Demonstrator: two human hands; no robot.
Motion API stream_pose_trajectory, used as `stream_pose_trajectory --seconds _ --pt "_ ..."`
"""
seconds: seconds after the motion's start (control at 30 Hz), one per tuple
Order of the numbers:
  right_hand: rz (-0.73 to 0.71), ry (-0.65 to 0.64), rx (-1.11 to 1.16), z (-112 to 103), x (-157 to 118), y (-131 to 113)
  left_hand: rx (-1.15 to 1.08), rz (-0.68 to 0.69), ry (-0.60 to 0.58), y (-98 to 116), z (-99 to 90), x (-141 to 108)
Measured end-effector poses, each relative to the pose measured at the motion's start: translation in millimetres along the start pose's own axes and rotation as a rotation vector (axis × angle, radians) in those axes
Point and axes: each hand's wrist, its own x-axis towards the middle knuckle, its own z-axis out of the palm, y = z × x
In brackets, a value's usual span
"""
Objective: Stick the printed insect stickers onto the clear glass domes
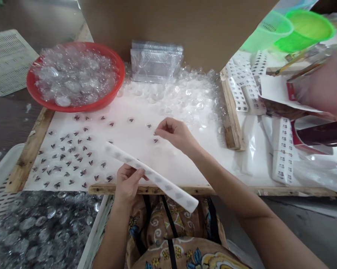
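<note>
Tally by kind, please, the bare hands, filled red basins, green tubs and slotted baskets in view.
Hands: 2 (left hand, right hand)
Filled red basin: 1
Green tubs: 2 (paler tub, brighter tub)
Slotted baskets: 2 (upper basket, lower basket)
Total: 7

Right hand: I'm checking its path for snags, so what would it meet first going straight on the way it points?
Probably the small dark-marked piece just beyond the right hand's fingertips, though the hand's height above it is unclear.
</note>
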Motion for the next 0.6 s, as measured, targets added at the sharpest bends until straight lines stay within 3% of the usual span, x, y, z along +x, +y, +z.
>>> stream_pose_trajectory --seconds 0.17,0.47,0.6 --pt "0.182 -0.131 -0.249 -7 -20 32 -0.112 0.004 -0.162 6 -2.3 -1" --pt "0.182 -0.152 -0.485 6 -19 40 -0.106 -0.016 -0.155 6 -0.6 -1" --pt "0.081 -0.146 -0.67 16 -23 42 -0.177 -0.028 -0.211 6 -2.1 -2"
